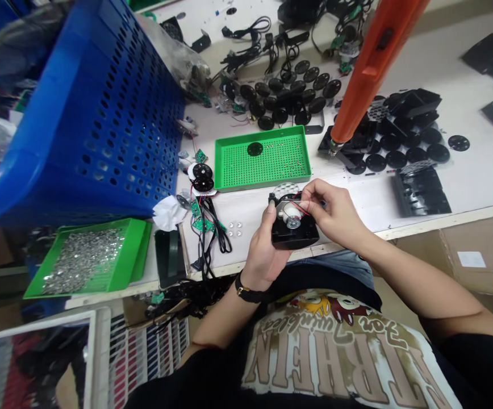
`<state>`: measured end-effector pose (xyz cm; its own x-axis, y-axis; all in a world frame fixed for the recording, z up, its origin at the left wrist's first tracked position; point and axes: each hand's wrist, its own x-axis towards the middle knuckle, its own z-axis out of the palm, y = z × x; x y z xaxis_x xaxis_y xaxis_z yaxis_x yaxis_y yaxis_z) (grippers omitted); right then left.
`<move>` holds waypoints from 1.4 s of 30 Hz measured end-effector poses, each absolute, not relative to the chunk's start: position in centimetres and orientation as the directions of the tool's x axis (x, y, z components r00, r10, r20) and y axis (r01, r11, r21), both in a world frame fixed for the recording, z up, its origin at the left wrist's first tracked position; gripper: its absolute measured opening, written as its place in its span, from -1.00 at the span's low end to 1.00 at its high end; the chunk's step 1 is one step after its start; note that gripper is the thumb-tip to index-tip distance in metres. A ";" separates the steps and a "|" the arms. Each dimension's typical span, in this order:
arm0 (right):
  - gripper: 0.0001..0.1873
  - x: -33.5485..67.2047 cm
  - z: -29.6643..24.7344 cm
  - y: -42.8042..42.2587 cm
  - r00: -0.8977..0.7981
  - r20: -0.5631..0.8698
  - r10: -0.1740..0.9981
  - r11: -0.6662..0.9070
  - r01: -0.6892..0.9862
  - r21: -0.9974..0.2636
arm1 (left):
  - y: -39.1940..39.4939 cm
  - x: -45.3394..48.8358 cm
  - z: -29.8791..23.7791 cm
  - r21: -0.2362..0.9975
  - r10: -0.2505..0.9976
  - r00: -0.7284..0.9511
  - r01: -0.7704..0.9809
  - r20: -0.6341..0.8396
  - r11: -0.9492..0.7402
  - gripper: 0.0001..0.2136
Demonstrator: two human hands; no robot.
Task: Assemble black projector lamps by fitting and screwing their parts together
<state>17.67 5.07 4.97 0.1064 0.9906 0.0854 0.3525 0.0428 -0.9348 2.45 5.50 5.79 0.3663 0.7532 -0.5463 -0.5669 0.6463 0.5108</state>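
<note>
Black plastic housing (293, 236) clasped in left hand (266, 255), thin red wire (301, 210) pinched by right hand (335, 213), green perforated tray (262, 160) set just beyond the housing

An electronics assembly workshop: a workbench (476, 176) covered with circuit boards (201, 156), wiring (216, 233) and green parts trays (301, 153).

Bright, even, diffuse light fills the white bench (476, 176), leaving only soft shadows under the left hand (263, 255) and right hand (331, 210). Wide-angle distortion bends the bench's edges and the blue perforated crate (101, 113) at left. The left and near corners fall dimmer and smeary, and small far parts look slightly soft.
</note>
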 end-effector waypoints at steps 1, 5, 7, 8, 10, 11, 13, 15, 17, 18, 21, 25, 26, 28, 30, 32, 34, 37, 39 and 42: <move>-0.94 17.7 5.1 5.1 0.098 0.080 0.992 0.040 0.359 -0.933 | 5.5 2.5 5.8 0.510 0.751 0.363 -0.565 -0.551 0.648 -0.62; -0.94 17.6 5.5 5.3 0.073 0.082 0.994 0.047 0.387 -0.921 | 5.6 2.5 5.9 0.513 0.746 0.354 -0.558 -0.564 0.652 -0.61; -0.94 17.6 5.6 5.4 0.067 0.084 0.994 0.051 0.397 -0.916 | 5.6 2.5 5.9 0.521 0.751 0.361 -0.554 -0.552 0.649 -0.60; -0.94 17.6 5.7 5.4 0.064 0.084 0.994 0.052 0.403 -0.914 | 5.6 2.4 5.9 0.528 0.757 0.368 -0.553 -0.540 0.645 -0.61; -0.93 17.6 5.7 5.5 0.058 0.083 0.995 0.052 0.416 -0.908 | 5.6 2.3 5.8 0.539 0.767 0.376 -0.552 -0.520 0.636 -0.63; -0.93 17.7 5.7 5.5 0.055 0.084 0.995 0.054 0.421 -0.905 | 5.6 2.3 5.7 0.541 0.770 0.378 -0.554 -0.514 0.633 -0.64; -0.94 17.8 5.7 5.6 0.051 0.090 0.995 0.059 0.434 -0.899 | 5.5 2.2 5.6 0.536 0.773 0.376 -0.564 -0.511 0.629 -0.65; -0.94 17.8 5.6 5.5 0.047 0.098 0.994 0.066 0.449 -0.891 | 5.5 2.3 5.6 0.533 0.778 0.371 -0.575 -0.507 0.621 -0.68; -0.93 17.9 5.6 5.5 0.046 0.105 0.993 0.072 0.460 -0.885 | 5.3 2.4 5.8 0.531 0.781 0.363 -0.582 -0.508 0.616 -0.71; -0.93 17.9 5.6 5.4 0.045 0.111 0.993 0.078 0.464 -0.883 | 5.3 2.4 5.9 0.529 0.779 0.360 -0.582 -0.512 0.617 -0.71; -0.90 18.0 5.8 5.3 0.045 0.139 0.989 0.101 0.475 -0.874 | 5.2 2.6 6.4 0.523 0.774 0.364 -0.580 -0.518 0.624 -0.72; -0.89 18.4 6.3 5.1 0.040 0.166 0.985 0.126 0.482 -0.867 | 5.6 2.7 6.3 0.506 0.764 0.380 -0.583 -0.522 0.636 -0.79; -0.90 18.5 6.4 5.0 0.033 0.168 0.985 0.132 0.480 -0.867 | 5.7 2.7 6.1 0.504 0.763 0.387 -0.583 -0.518 0.638 -0.80; -0.91 18.7 6.4 4.4 0.015 0.167 0.986 0.141 0.470 -0.871 | 5.7 2.5 5.6 0.534 0.781 0.391 -0.574 -0.487 0.621 -0.82; -0.91 18.6 5.9 3.6 0.014 0.163 0.987 0.142 0.416 -0.898 | 5.4 2.1 4.9 0.612 0.824 0.376 -0.551 -0.424 0.567 -0.79; -0.87 18.3 5.1 2.4 0.050 0.133 0.990 0.116 0.258 -0.959 | 4.6 1.8 4.3 0.694 0.866 0.346 -0.520 -0.361 0.498 -0.66; -0.67 17.8 4.2 1.1 0.071 0.052 0.996 0.049 0.048 -0.998 | 3.6 1.3 3.8 0.737 0.888 0.326 -0.502 -0.323 0.453 -0.50; -0.35 16.9 3.2 -0.7 0.039 -0.095 0.995 -0.090 -0.113 -0.990 | 2.2 0.7 3.1 0.767 0.915 0.308 -0.511 -0.260 0.389 -0.35; -0.25 16.6 3.0 -1.5 -0.003 -0.149 0.989 -0.148 -0.126 -0.981 | 1.6 0.4 2.7 0.789 0.930 0.299 -0.508 -0.215 0.346 -0.33; -0.29 16.3 3.2 -2.0 -0.097 -0.158 0.983 -0.169 -0.111 -0.979 | 1.3 0.1 2.5 0.805 0.936 0.290 -0.495 -0.201 0.326 -0.30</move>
